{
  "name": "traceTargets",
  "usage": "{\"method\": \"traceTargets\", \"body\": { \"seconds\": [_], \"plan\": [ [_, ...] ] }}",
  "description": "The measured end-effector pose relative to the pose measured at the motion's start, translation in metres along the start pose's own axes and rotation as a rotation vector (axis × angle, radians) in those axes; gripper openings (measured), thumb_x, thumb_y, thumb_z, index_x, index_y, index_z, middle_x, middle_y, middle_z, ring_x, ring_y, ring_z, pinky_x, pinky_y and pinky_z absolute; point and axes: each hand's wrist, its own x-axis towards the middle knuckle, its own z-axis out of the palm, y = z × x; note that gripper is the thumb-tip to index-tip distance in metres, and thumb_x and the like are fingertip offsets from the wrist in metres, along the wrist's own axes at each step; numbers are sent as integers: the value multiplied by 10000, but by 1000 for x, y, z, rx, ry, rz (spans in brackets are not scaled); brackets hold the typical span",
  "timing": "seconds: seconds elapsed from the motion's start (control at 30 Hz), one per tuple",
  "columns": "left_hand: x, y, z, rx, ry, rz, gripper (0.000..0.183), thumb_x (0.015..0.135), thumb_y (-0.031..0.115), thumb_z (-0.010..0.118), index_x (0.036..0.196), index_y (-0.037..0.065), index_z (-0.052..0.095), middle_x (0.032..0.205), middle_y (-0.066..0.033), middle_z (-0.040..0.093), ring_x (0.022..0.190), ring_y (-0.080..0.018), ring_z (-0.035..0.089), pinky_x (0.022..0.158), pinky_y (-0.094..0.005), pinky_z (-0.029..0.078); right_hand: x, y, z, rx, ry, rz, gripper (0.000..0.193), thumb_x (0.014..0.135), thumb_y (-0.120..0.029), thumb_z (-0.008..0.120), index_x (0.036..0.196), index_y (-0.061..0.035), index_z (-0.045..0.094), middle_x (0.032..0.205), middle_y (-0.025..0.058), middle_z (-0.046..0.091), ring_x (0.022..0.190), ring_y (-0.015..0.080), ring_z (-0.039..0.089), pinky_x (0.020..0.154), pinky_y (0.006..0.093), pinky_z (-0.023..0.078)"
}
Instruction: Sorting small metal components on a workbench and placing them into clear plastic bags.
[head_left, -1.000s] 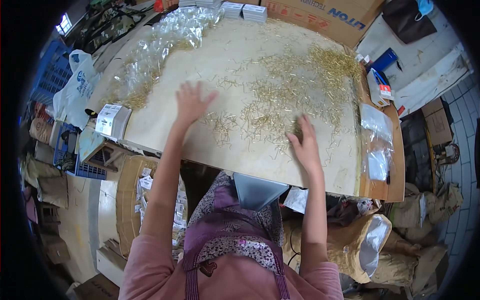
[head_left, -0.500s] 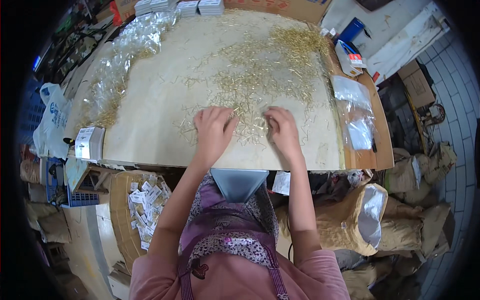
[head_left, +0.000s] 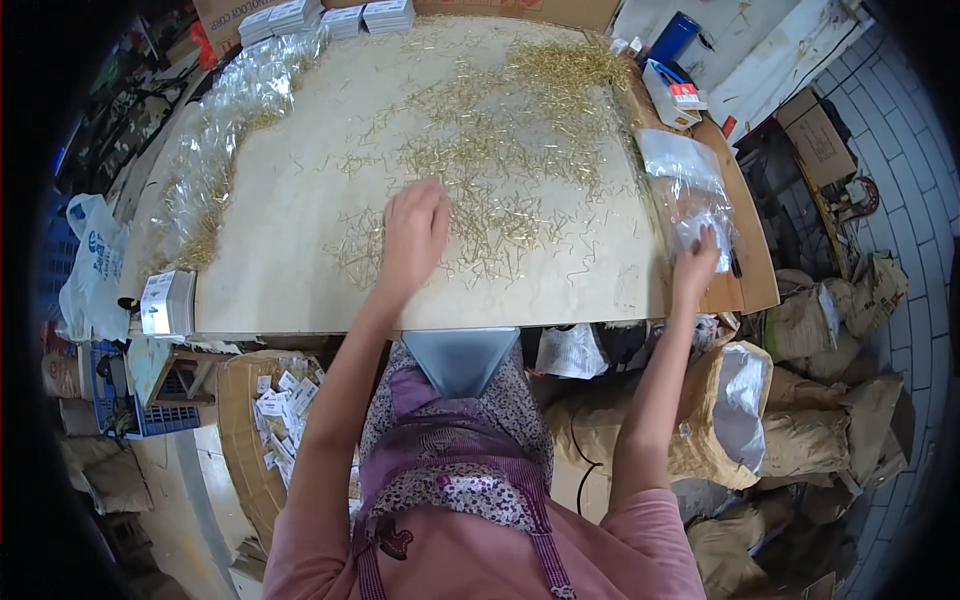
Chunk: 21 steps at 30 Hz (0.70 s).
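Two hands, left hand [head_left: 412,232] on gold pins [head_left: 480,190], right hand [head_left: 693,262] on clear bags [head_left: 690,190]

Gold pins [head_left: 490,190] on beige tabletop [head_left: 290,240]; clear bags [head_left: 690,190]; blue bottle [head_left: 672,38].

Counts, as seen from beside the table:

- Hands on the board: 2. Left hand [head_left: 413,235] was flat on the pins, right hand [head_left: 695,262] was at the 3 o'clock edge on the clear bags.
- Board [head_left: 300,250]: 1, pale, rounded far end.
- Gold pins [head_left: 500,170]: too many to count, hundreds, loose, thickest toward 1 o'clock.
- Filled clear packets [head_left: 215,150]: one long heap along 10 o'clock, individual count not readable.
- Empty clear bags [head_left: 685,185]: 1 stack at 3 o'clock, count unclear.
- White label stacks [head_left: 330,15] at 12 o'clock: 4 visible.
- One more white stack [head_left: 165,302] at 9 o'clock.
- Blue cylinder [head_left: 672,38]: 1, at 1 o'clock.
- Grey chute [head_left: 460,360] at 6 o'clock: 1.
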Motion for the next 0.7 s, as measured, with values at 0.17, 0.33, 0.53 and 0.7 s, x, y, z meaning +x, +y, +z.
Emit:
{"method": "traceTargets", "body": {
  "seconds": [0.17,0.33,0.53,0.7],
  "plan": [
    [56,-41,20,151,-38,-80,215,783,123,626,984,50,647,1077,-144,602,1022,-308,546,877,-403,427,16,29,-3,-332,-167,-74,256,830,-190,604,1047,-70,669,926,218,651,861,362,634,758,427,482],
    [102,-51,-1,-126,-308,-217,150,769,88,623,896,13,650,891,-137,642,836,-227,613,764,-353,480,19,12,-19,-286,-141,43,235,811,-210,634,1004,-88,686,913,202,657,845,352,632,747,416,482],
    [111,-56,-25,-214,42,-353,148,781,86,631,900,-3,644,883,-126,632,831,-195,608,733,-329,481,3,27,-21,-312,-2,7,319,750,-290,708,1017,-119,676,969,131,639,957,326,567,836,445,418],
    [73,-17,-33,-217,-500,-287,167,811,104,616,951,19,654,1113,-138,600,993,-238,587,840,-345,462,3,31,-22,-276,-109,233,267,770,-306,703,953,-112,683,963,104,630,1022,293,534,891,489,344]
  ]
}}
